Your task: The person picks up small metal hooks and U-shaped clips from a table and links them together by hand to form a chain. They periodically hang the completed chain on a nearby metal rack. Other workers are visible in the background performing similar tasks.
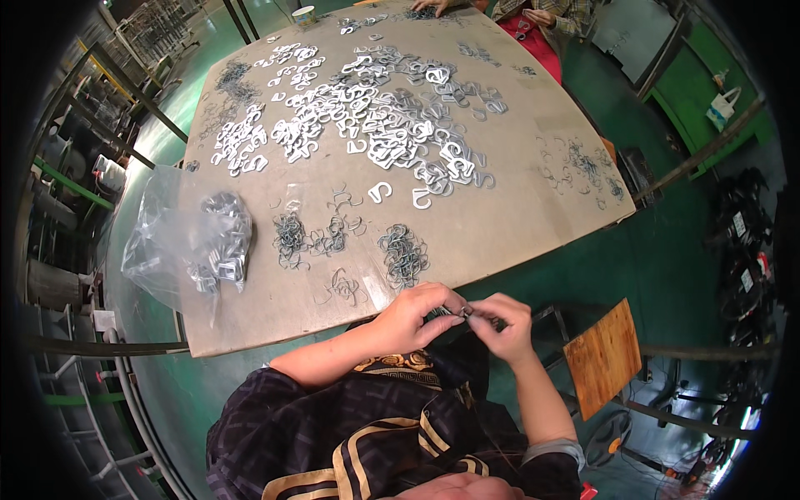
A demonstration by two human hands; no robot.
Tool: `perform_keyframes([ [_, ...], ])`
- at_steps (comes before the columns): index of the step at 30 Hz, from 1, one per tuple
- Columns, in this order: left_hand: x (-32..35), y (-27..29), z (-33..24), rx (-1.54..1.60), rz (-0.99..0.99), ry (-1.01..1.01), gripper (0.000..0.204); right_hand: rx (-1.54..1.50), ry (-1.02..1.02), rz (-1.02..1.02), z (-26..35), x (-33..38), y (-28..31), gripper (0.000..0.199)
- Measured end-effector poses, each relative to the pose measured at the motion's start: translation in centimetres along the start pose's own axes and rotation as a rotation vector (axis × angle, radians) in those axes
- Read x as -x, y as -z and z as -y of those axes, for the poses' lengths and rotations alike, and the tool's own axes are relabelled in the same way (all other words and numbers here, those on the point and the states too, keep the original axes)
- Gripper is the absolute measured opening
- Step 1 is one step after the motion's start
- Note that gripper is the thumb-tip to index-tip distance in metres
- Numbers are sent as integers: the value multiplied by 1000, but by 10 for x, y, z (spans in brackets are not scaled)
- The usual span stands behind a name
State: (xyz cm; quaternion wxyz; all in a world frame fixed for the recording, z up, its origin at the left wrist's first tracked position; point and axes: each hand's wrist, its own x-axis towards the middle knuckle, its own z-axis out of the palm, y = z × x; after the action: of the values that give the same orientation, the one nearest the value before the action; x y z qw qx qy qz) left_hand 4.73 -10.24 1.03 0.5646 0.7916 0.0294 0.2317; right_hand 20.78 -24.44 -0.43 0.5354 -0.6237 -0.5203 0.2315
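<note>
Dark grey metal forms the small, thin piece (464,312) that we see in the head view between the two hands, just off the near edge of the flat, brown-topped table (500,225). The left hand (417,317) is curled, its thumb and index fingertips closed at the piece. The right hand (503,327) pinches it from the opposite side, thumb against index finger. We cannot tell the piece's exact shape. On the table, we find a clear plastic bag (154,242) containing shiny silver metal parts (229,265). At the far edge stands a small, round, pale cup (303,16); we cannot tell its contents.
</note>
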Motion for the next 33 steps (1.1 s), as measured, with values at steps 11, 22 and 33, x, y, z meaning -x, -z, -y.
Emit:
perform_keyframes([
  [11,1,-3,1,-35,56,-101,17,711,-212,-273,-153,-174,7,47],
  [22,5,-16,11,9,-34,-97,16,637,-209,-214,-115,-145,16,32],
  [33,4,-21,4,-150,-145,31,15,-302,-288,-111,18,-20,-1,20],
])
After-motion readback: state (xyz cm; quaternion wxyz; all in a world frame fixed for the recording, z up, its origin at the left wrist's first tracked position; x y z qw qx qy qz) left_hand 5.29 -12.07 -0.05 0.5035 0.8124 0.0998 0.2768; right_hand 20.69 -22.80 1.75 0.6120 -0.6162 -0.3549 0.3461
